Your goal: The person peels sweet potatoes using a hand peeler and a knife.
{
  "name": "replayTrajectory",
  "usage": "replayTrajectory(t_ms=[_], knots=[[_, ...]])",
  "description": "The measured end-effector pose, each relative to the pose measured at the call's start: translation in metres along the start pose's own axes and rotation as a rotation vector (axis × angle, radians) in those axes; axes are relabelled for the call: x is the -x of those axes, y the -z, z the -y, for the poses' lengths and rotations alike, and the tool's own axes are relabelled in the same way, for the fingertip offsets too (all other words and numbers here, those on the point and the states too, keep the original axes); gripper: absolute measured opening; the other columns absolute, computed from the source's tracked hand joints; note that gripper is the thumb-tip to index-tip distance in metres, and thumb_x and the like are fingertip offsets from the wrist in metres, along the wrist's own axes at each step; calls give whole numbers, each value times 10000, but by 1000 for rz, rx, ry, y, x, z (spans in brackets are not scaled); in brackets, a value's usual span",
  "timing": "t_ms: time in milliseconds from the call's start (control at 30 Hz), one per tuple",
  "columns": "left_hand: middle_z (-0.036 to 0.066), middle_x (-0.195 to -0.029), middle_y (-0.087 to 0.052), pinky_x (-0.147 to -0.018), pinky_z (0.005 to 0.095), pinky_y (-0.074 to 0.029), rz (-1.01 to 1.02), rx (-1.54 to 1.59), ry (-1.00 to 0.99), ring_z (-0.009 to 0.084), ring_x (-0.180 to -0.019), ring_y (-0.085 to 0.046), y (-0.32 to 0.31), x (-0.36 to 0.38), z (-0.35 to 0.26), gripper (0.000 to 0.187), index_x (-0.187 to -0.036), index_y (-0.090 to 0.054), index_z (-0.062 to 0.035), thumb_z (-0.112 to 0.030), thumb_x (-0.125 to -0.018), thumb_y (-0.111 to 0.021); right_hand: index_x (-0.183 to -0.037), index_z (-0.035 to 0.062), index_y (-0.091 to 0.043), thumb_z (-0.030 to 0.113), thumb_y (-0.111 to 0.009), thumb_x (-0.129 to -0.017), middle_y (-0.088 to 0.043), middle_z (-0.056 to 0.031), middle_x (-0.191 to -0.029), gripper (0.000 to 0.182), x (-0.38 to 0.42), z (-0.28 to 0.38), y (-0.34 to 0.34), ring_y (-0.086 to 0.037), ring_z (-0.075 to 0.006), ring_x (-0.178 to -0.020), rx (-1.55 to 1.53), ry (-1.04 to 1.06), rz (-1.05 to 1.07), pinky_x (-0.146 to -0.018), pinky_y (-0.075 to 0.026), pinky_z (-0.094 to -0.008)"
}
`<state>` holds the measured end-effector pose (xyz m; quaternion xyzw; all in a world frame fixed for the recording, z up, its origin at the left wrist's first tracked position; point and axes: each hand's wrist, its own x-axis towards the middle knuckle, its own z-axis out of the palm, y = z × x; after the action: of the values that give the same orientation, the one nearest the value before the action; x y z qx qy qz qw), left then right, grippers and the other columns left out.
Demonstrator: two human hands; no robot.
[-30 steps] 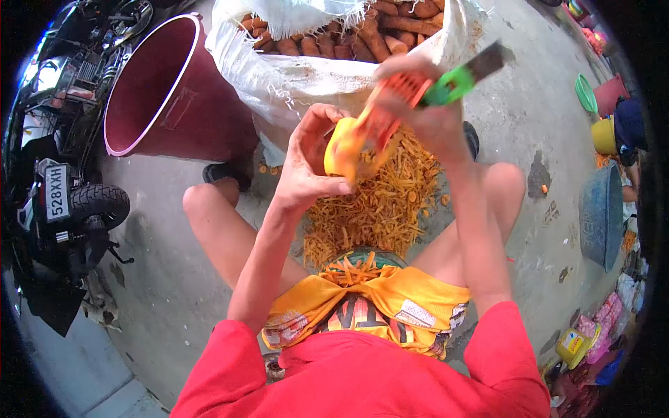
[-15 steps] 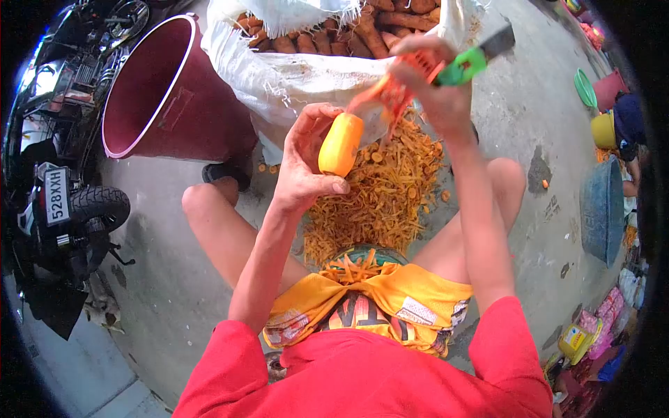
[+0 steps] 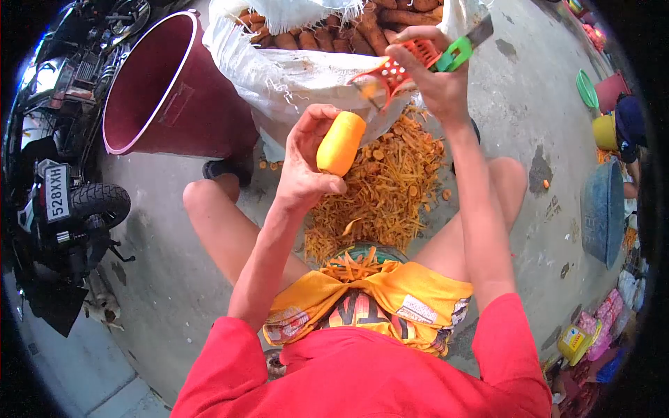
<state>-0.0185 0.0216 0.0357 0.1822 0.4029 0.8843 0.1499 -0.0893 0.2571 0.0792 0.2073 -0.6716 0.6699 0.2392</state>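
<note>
My left hand is closed around a peeled, bright orange carrot, held upright with a slight tilt to the right. Up and to its right, my right hand grips a red peeler with a perforated handle; its head points toward the carrot without touching it. The same hand also holds a green-handled knife, blade pointing up and right. Beneath both hands lies a heap of carrot peelings with some round cut ends. A loose peel shows above the heap's near side.
Ahead stands a white sack of unpeeled carrots. To the left are a maroon bucket and a parked motorcycle. A blue tub and another person are at right. Peelings lie against my yellow shorts.
My right hand and the peeler, blurred before, now show more sharply, slightly lower and left. A loose peel has appeared above the heap. The left hand keeps the carrot nearly in place.
</note>
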Motion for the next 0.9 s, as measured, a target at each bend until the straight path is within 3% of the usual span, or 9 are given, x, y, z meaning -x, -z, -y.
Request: replayTrajectory(t_ms=[200,267,300,333,400,433,567,700,900], knots=[[70,-1257,-658,-1085,349,-475,-6,-207,-11,181,-1195,-628,1,-1,-9,902,-1299,-590,-3,-157,-536,-1045,-1069,40,-700,119,-800,-929,-719,1,-948,189,11,5,-4,-677,-50,-837,227,145,189,-711,-546,-213],[75,-1265,-655,-1095,354,-473,44,-199,-39,183,-1203,-627,3,-1,-10,930,-1313,-587,7,-103,-511,-1044,-1050,33,-707,112,-812,-915,-721,10,-930,188,3,-15,12,-683,-57,-850,183,-107,124,-706,-547,-220],[82,-1281,-649,-1078,354,-479,120,-288,-118,189,-1208,-624,-1,-2,-14,781,-1333,-578,23,-281,-727,-966,-1039,44,-711,139,-815,-914,-720,14,-902,189,-1,-13,14,-685,-69,-849,125,-128,95,-716,-549,-231],[82,-1281,-649,-1078,354,-479,119,-291,-126,189,-1208,-624,-5,-4,-14,781,-1333,-578,23,-281,-727,-966,-1039,44,-711,139,-815,-914,-720,14,-902,189,-2,-10,15,-685,-69,-849,123,-120,100,-716,-549,-231],[55,-1202,-656,-935,322,-511,-163,-41,33,173,-1032,-649,-11,-3,-13,764,-1387,-546,-27,-633,-939,-676,-1015,64,-712,181,-802,-929,-717,17,-860,171,7,5,13,-676,-58,-830,423,-241,231,-701,-546,-257],[17,-1040,-624,-794,290,-487,-92,-11,170,137,-858,-590,3,-7,-12,775,-1359,-569,-47,-723,-1030,-379,-1000,48,-700,214,-789,-925,-721,-35,-816,203,12,15,7,-695,-114,-757,496,-263,310,-671,-536,-300],[-50,-834,-581,-615,238,-426,-298,-498,306,74,-654,-464,27,3,-10,521,-1215,-655,-68,-552,-1059,-543,-971,14,-663,248,-797,-869,-671,-169,-781,289,28,26,-12,-666,-355,-720,638,-215,582,-679,-529,-400],[14,-885,-698,-722,298,-522,-220,-876,83,73,-809,-603,8,-4,-22,311,-1089,-688,29,-267,-992,-682,-930,90,-674,317,-748,-879,-688,-181,-778,245,36,26,-26,-696,-403,-789,675,-107,644,-686,-549,-487],[144,-882,-717,-727,361,-528,-173,-1108,59,217,-760,-667,10,-1,-30,308,-1077,-702,17,-241,-913,-736,-896,88,-665,271,-718,-885,-679,-191,-751,191,41,23,-34,-689,-411,-758,677,-88,674,-664,-544,-503]])
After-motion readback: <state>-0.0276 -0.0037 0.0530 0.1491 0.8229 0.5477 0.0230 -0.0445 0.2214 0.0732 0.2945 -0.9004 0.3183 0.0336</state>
